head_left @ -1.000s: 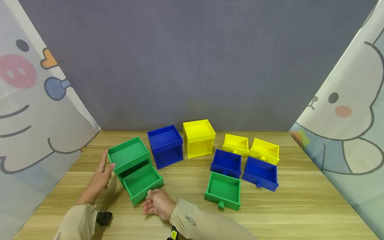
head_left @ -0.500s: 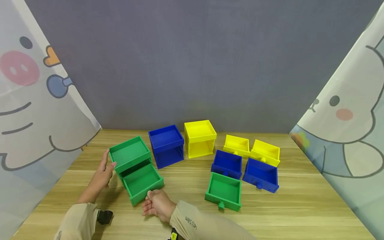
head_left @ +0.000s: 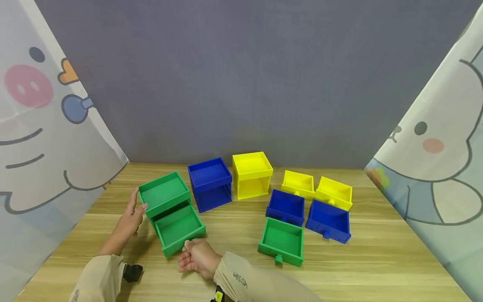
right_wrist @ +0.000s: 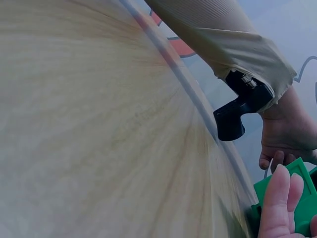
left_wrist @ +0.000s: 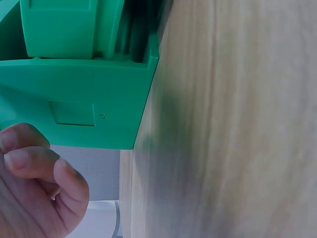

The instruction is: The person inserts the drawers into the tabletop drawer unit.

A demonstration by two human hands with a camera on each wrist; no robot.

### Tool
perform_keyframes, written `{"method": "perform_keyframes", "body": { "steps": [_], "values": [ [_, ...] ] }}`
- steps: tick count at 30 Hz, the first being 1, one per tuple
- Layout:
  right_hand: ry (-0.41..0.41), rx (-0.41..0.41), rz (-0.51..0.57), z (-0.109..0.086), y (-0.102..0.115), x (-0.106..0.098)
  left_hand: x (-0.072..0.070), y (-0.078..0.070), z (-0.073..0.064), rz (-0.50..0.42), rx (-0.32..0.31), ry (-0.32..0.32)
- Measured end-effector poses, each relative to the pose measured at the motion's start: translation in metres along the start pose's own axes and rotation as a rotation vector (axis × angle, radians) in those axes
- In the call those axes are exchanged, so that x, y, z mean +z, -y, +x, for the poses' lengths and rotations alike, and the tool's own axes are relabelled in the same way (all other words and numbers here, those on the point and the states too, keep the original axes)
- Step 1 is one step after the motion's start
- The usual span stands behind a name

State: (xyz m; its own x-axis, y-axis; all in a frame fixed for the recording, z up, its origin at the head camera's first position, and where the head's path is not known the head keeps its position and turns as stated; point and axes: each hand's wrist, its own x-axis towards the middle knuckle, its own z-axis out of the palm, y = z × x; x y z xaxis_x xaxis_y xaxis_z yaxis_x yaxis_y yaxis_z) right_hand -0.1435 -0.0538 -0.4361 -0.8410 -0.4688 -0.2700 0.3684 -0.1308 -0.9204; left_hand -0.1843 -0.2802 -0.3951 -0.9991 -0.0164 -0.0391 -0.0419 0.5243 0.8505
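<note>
Nearest us, at about six o'clock on the wooden table (head_left: 377, 268), our right hand (head_left: 198, 256) rests against the front edge of the green drawer (head_left: 178, 228), fingers loosely curled toward its face; whether they pinch a knob we cannot tell, since the hand hides that spot. The drawer lies just beyond the fingertips, toward eleven o'clock, and its sliding axis runs along that same line into the green cabinet (head_left: 164, 193), where it sits partly pulled out of the lower slot. Our right hand is the nearer one to the drawer. At nine o'clock of the cabinet our left hand (head_left: 130, 218) lies flat against its side wall, fingers straight, bracing it. Compared with a second ago, drawer and both hands sit almost unchanged; only the view has drifted slightly. Farther off stands a loose green drawer (head_left: 281, 240).
</note>
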Motion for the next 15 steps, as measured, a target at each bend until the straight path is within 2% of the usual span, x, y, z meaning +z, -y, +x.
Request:
{"method": "perform_keyframes", "body": {
  "steps": [9,15],
  "values": [
    [0.017,0.037,-0.032,0.0028,0.0006,-0.0003,0.0005,-0.0026,0.0028,0.004,-0.033,-0.003],
    [0.027,0.063,-0.098,0.0047,0.0023,-0.0011,-0.0003,-0.0033,0.0021,-0.001,-0.033,-0.007]
  ]
}}
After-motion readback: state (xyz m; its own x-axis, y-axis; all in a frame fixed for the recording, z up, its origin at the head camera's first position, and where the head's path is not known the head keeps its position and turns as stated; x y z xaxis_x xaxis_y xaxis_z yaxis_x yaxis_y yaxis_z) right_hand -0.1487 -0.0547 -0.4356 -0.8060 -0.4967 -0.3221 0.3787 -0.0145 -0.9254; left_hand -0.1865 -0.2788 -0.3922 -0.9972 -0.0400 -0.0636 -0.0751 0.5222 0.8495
